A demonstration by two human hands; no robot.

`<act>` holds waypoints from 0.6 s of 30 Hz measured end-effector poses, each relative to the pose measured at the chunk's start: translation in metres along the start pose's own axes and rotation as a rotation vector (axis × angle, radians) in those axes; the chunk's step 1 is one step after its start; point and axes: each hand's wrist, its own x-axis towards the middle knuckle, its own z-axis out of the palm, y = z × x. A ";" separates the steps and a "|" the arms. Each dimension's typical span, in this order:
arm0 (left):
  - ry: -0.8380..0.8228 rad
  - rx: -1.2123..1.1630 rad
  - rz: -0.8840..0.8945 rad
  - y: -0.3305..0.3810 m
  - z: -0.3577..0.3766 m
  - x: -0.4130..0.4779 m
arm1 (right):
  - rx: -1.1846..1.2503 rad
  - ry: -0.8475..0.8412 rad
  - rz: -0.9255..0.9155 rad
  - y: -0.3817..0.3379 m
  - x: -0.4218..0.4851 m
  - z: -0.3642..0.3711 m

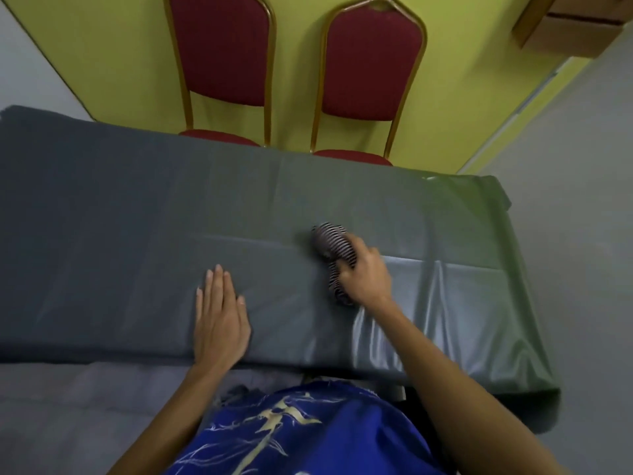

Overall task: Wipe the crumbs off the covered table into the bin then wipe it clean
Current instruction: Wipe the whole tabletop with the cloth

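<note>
The right hand grips a striped cloth bunched beyond its fingers on the grey table cover, while the left hand lies flat, fingers straight.

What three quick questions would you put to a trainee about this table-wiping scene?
1. True or false: the left hand lies flat on the table.
2. What does the right hand grip? A) a sponge B) a striped cloth C) a brush
3. Fill in: beyond the table stand ___ red chairs.

Key: 1 true; 2 B; 3 two.
</note>
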 end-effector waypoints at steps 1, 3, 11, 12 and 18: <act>-0.006 -0.009 -0.012 0.001 0.000 0.001 | 0.014 0.085 0.100 0.020 0.011 -0.016; -0.014 -0.013 -0.077 0.007 -0.001 0.000 | 0.089 0.243 0.333 0.051 0.030 -0.045; -0.041 -0.114 -0.078 0.114 0.020 0.021 | 0.217 0.045 0.133 -0.025 -0.006 -0.008; -0.053 -0.056 -0.045 0.119 0.026 0.018 | 0.197 -0.036 0.047 -0.040 -0.020 0.002; 0.011 0.044 -0.066 0.120 0.034 0.012 | 0.069 -0.048 0.048 0.015 -0.008 -0.016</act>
